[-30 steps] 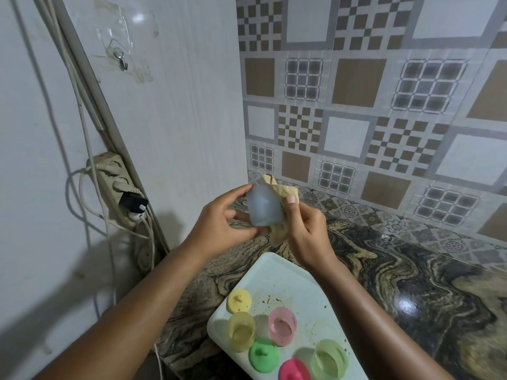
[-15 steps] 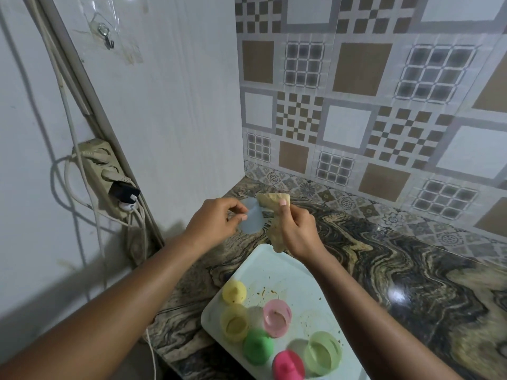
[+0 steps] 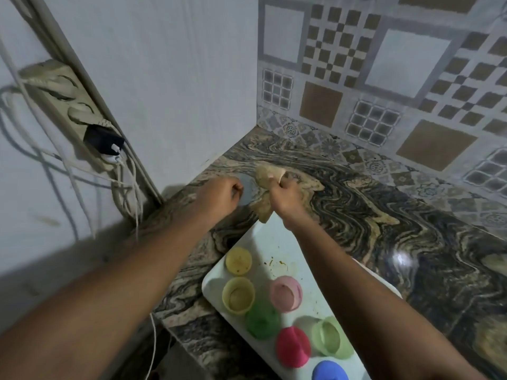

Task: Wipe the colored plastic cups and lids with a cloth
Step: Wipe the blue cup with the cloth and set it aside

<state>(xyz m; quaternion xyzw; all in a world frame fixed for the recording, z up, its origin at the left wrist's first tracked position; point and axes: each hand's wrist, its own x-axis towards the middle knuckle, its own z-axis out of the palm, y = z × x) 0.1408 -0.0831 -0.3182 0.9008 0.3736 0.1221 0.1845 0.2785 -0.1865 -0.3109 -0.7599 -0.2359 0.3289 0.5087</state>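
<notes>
From the head view, your left hand (image 3: 222, 196) sits just left of centre frame, fingers curled round a pale blue cup (image 3: 248, 191). That grip steadies the cup so the other hand can rub against it. Blur hides whether the cup touches the counter (image 3: 384, 215) or hangs just above it.

Your right hand (image 3: 285, 197), just beside it, has the cloth (image 3: 265, 175) bunched in curled fingers with the thumb on top. The cloth is pressed to the cup's right side, and a loose tail hangs toward the tray (image 3: 274, 239). I judge you are wiping the outer wall.

The other pieces wait on the tray at lower centre, close to reach:
- yellow lid (image 3: 238, 260)
- yellow cup (image 3: 238, 296)
- pink cup (image 3: 285, 293)
- green lid (image 3: 262, 319)
- magenta lid (image 3: 293, 346)
- green cup (image 3: 330, 341)
- blue lid (image 3: 329, 371)

Brown specks on the tray near the yellow lid suggest these are not yet wiped.
</notes>
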